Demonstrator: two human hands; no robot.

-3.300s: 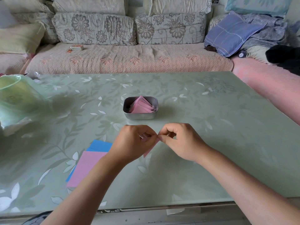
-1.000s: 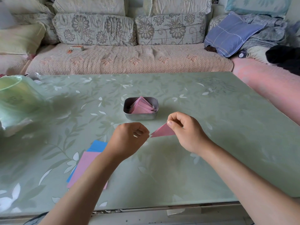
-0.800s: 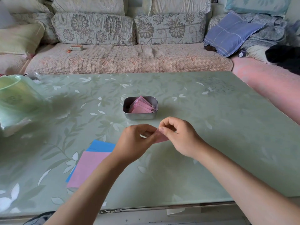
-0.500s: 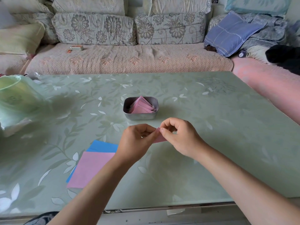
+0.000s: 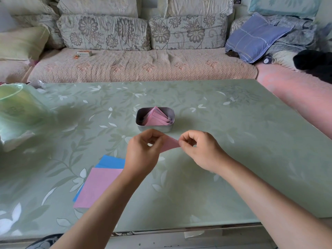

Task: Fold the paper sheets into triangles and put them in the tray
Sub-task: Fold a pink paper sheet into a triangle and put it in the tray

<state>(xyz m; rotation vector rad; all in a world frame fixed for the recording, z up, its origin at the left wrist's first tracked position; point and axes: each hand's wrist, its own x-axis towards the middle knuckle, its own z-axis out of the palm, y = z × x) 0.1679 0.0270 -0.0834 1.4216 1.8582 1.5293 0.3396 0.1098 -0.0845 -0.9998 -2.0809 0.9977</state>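
A folded pink paper piece point(image 5: 169, 144) hangs just above the table between my two hands. My left hand point(image 5: 143, 152) pinches its left end and my right hand point(image 5: 199, 150) pinches its right tip. Just beyond them stands a small metal tray point(image 5: 138, 119) holding several folded pink triangles point(image 5: 157, 117). Flat sheets lie to the left of my left forearm: a pink sheet point(image 5: 98, 186) on top of blue sheets point(image 5: 111, 161).
A green plastic bag point(image 5: 18, 112) sits at the table's left edge. The green floral table point(image 5: 233, 141) ends near me at a glass edge. A sofa with cushions point(image 5: 140, 65) runs along the far side, with a blue pillow point(image 5: 255, 36) at the right.
One second ago only my right hand held the pink triangle, with the left apart. The hands then came together and now have spread a little, each pinching one end of the piece.
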